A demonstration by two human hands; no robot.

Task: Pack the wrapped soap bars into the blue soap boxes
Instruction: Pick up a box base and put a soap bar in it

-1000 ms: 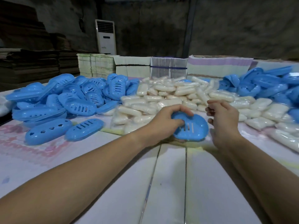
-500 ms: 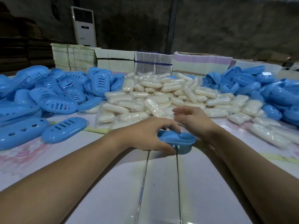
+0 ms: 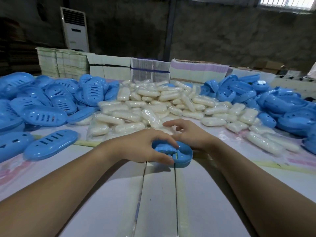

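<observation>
From my remote seat I see a white bench with pale pink and yellow marks along its surface; at its far edge stand stacks of flat cartons, a pale block, a bundle of sheets bound by a dark blue band, and a pink-striped stack; behind them a white floor air conditioner stands against a dark rough wall; a bright window shows top right.
</observation>
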